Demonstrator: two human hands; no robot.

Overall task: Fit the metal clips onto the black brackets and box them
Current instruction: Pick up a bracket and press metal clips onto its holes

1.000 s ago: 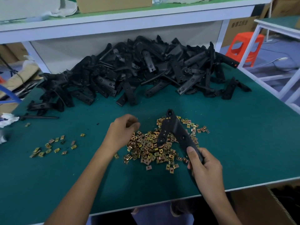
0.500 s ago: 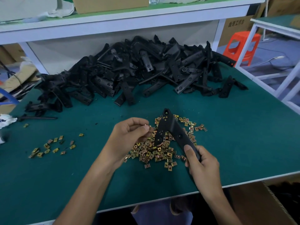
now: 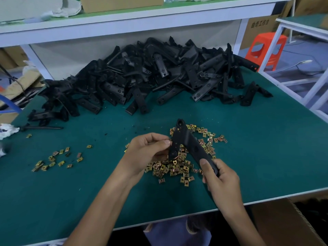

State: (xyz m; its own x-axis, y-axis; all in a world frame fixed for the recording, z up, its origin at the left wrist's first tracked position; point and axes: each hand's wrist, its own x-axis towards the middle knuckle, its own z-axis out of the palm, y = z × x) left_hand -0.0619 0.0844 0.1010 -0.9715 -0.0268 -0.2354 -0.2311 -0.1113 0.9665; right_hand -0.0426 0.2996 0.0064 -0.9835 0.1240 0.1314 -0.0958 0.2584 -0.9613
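My right hand (image 3: 219,176) grips the lower arm of a black angled bracket (image 3: 184,141), holding it up over a pile of brass-coloured metal clips (image 3: 177,167) on the green table (image 3: 266,157). My left hand (image 3: 147,151) pinches something small against the bracket's left arm; its fingers hide the item, most likely a clip. A big heap of black brackets (image 3: 150,77) lies at the back of the table.
A smaller scatter of clips (image 3: 56,158) lies at the left. A black rod (image 3: 40,128) and white rag (image 3: 7,130) sit at the left edge. An open cardboard box (image 3: 287,224) stands below the table's front right. White shelf above; orange stool (image 3: 266,50) at right.
My left hand rose from the clip pile and moved right to the bracket's left arm, fingers pinched. My right hand kept its grip, with the bracket shifted slightly.
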